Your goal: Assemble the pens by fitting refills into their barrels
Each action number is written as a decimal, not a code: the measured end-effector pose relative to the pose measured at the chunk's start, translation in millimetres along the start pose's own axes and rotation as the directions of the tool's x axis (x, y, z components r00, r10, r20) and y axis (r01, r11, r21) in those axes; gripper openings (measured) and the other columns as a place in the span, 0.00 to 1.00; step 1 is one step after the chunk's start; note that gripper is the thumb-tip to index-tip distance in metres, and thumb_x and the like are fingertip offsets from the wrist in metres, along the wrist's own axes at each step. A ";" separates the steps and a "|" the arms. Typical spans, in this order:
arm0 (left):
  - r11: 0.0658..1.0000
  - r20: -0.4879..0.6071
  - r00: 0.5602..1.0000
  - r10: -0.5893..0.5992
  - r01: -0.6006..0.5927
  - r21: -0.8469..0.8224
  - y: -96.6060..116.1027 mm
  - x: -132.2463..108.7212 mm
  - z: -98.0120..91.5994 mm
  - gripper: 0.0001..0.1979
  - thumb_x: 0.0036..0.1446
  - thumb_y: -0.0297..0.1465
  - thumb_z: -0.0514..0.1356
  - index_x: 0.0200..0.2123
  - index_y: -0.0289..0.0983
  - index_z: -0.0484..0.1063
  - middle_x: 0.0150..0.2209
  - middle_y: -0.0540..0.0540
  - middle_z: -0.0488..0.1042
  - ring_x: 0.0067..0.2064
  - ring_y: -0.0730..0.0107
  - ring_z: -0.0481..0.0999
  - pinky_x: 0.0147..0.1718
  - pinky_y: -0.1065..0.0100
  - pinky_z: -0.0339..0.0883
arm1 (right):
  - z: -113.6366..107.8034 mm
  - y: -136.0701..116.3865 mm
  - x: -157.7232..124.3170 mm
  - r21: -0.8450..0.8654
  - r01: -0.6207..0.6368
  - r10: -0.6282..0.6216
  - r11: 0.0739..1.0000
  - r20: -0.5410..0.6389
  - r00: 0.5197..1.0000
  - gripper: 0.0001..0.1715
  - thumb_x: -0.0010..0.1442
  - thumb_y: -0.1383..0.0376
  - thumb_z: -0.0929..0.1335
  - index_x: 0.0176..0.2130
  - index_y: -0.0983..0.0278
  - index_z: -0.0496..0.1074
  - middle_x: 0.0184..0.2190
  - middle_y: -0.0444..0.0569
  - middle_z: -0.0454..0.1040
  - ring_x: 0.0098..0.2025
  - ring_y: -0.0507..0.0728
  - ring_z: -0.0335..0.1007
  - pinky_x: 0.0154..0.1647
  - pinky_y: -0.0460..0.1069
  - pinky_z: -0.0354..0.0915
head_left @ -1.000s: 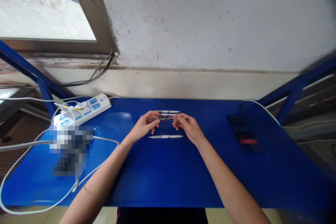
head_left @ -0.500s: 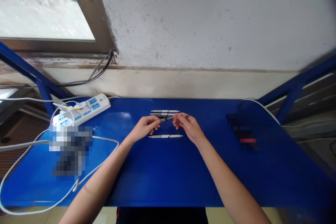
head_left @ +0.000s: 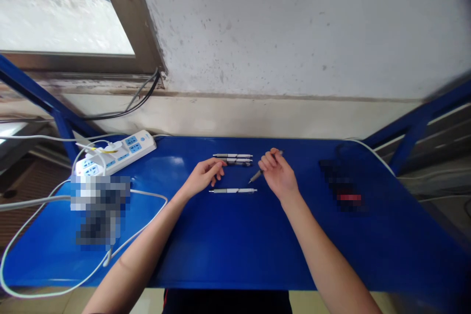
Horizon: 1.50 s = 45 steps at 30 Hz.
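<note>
My right hand [head_left: 277,172] grips a dark grey pen [head_left: 255,175] that runs through the fingers, its pointed tip angled down-left. My left hand [head_left: 203,176] rests on the blue table [head_left: 228,250], its fingers relaxed and holding nothing. Its fingertips stop just short of two white-and-grey pens [head_left: 233,158] lying side by side. Between my hands, nearer to me, a third white-and-grey pen [head_left: 233,190] lies level on the tabletop.
A white power strip [head_left: 117,154] with plugs and white cables sits at the table's back left. Pixelated objects lie on the left [head_left: 99,211] and right [head_left: 342,186]. Blue metal frame bars rise at both sides, below a wall and window.
My right hand has moved right and away from my left, carrying the dark grey pen clear of the other pens. My left hand has shifted only slightly.
</note>
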<state>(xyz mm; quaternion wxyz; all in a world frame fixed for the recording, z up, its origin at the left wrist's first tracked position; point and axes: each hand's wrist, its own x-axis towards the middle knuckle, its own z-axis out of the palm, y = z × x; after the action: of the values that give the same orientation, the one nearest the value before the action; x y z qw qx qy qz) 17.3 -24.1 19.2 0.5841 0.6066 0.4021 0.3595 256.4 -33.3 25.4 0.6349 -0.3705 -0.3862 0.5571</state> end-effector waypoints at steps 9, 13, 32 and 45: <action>0.999 0.017 1.000 0.007 -0.007 0.032 -1.9 -0.3 -0.4 0.21 0.62 0.45 0.53 0.42 0.33 0.72 0.30 0.46 0.70 0.27 0.75 0.69 0.21 0.75 0.65 | -7.8 -20.2 -0.1 0.084 0.130 -0.127 0.988 -0.044 0.991 0.26 0.62 0.49 0.59 0.20 0.59 0.51 0.19 0.40 0.44 0.21 0.54 0.46 0.25 0.53 0.57; 0.999 0.022 1.000 0.006 -0.007 0.039 0.6 -1.0 0.4 0.20 0.62 0.45 0.53 0.41 0.33 0.72 0.30 0.46 0.70 0.27 0.75 0.68 0.21 0.75 0.65 | -10.8 -22.2 0.4 0.115 0.142 -0.133 0.983 -0.086 0.987 0.23 0.61 0.51 0.59 0.20 0.58 0.52 0.20 0.40 0.43 0.21 0.54 0.45 0.25 0.53 0.57; 0.912 0.108 0.983 0.149 -0.178 0.368 8.4 -9.7 12.3 0.15 0.60 0.39 0.57 0.45 0.36 0.75 0.36 0.45 0.78 0.33 0.68 0.74 0.32 0.70 0.65 | 24.8 10.5 -14.4 0.037 -0.052 0.046 0.998 0.133 0.990 0.27 0.62 0.53 0.61 0.16 0.59 0.52 0.21 0.45 0.56 0.28 0.57 0.60 0.41 0.57 0.64; 0.703 0.039 0.950 0.311 -0.257 0.663 -13.2 -0.7 -7.5 0.08 0.59 0.28 0.58 0.41 0.39 0.74 0.41 0.44 0.76 0.43 0.61 0.71 0.44 0.62 0.64 | -12.3 30.2 -4.8 -0.837 0.181 -0.088 0.516 0.159 0.983 0.06 0.55 0.62 0.69 0.35 0.60 0.74 0.29 0.47 0.71 0.28 0.55 0.64 0.32 0.51 0.62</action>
<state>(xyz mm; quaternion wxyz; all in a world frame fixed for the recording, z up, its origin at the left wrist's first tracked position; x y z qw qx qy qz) 9.3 -21.7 6.6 0.2540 0.8138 0.4263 0.3024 254.4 -35.4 -7.4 0.3967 -0.5737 -0.6656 0.2655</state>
